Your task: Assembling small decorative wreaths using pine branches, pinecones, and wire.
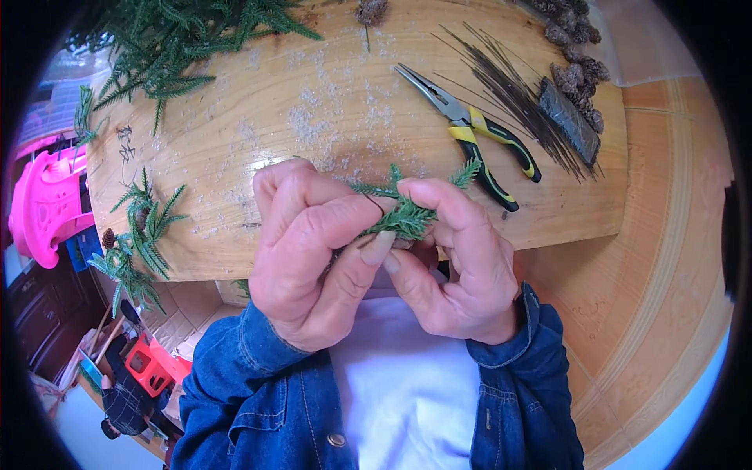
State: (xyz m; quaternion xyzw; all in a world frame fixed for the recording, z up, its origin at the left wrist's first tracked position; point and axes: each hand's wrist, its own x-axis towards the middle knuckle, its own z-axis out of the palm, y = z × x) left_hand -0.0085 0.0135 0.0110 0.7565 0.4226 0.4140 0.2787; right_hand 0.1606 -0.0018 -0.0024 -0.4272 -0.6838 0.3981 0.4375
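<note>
A small green artificial pine sprig (409, 219) is pinched between both my hands, just over the table's near edge. My left hand (301, 251) is closed, its thumb and index finger pressing on the sprig's left side. From that grip a thin dark wire (374, 205) curves against the sprig. On the other side, my right hand (462, 270) has thumb and index finger closed around the greenery. Fingers hide the sprig's lower part and most of the wire. Beyond my right hand lie long-nose pliers (470, 117) with yellow and black handles, jaws pointing away from me.
A bundle of dark wires (509, 86) lies by a wrapped grey packet (570, 121) and several pine cones (578, 31). Pine branches (188, 47) pile up far left; sprigs with cones (141, 223) lie at the left edge. White flakes (309, 121) dot the wooden table. Another person (129, 403) is lower left.
</note>
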